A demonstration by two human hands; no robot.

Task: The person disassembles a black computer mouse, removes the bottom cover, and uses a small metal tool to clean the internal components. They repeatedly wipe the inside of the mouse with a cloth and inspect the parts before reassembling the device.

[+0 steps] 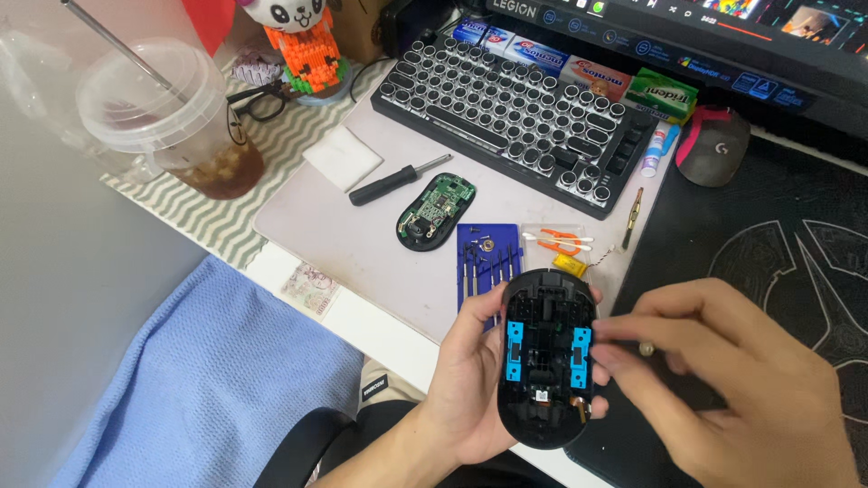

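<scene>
A black mouse shell (545, 357), opened to show two blue inserts, is held above the counter (380, 253) edge, cupped in the left hand (470, 370). The right hand (723, 380) fingers (624, 339) are pinched at its rim; whether anything is gripped cannot be told. One screwdriver (398, 181) lies beside one circuit-board base (436, 211). Blue-and-white packets (533, 50) and one green packet (662, 92) are lined behind the keyboard (515, 113).

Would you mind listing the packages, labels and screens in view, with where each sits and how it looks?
Monitor: top right behind the keyboard, dark, with a lit taskbar strip.
Blue-and-white candy rolls: lined up behind the keyboard, long boxes.
Green gum pack: right end of that row, flat.
Glue stick: right of the keyboard, white tube with a label.
Small white label: inside the mouse shell.
</scene>
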